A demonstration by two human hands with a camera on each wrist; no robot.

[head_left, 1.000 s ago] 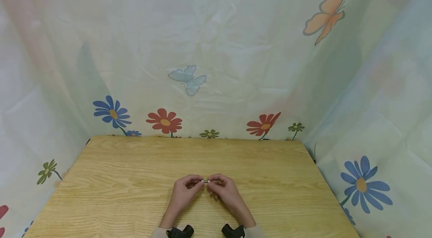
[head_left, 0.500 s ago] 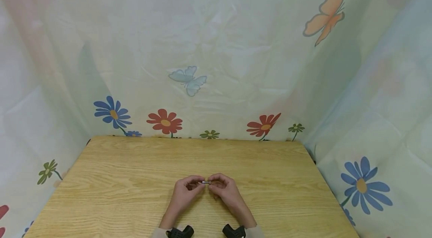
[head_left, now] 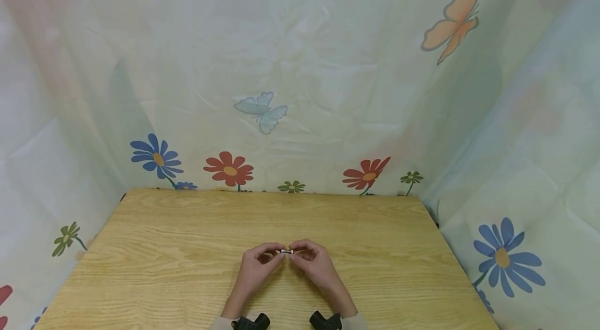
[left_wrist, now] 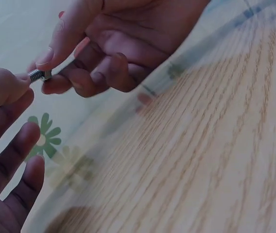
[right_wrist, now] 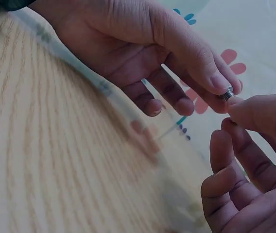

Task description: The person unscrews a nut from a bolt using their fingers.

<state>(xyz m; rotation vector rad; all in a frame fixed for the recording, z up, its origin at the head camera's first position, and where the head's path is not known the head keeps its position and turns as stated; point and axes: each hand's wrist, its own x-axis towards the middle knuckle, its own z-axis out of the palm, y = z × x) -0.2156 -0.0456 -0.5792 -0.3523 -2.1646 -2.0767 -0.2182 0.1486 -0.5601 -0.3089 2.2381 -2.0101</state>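
Note:
Just above the table, a small metal bolt point(head_left: 287, 251) lies level between the fingertips of my two hands. My left hand point(head_left: 255, 267) pinches one end between thumb and forefinger. The other end is pinched by my right hand point(head_left: 316, 266). The left wrist view shows the bolt's threads point(left_wrist: 36, 75) bare between the hands. A wider metal piece point(left_wrist: 47, 74), either a nut or the bolt's head, sits at the right thumb. In the right wrist view the threaded bolt point(right_wrist: 228, 93) shows only briefly between the thumbs; fingertips hide its ends.
A wood-grain table point(head_left: 187, 231) lies under the hands. Behind and on both sides hangs a pale curtain point(head_left: 319, 85) printed with flowers and butterflies. Black wrist cameras point(head_left: 252, 321) are worn at the sleeves.
Both hands stay in nearly the same place. The right fingers shift slightly on the bolt, and a little more of it shows between the fingertips than a second ago.

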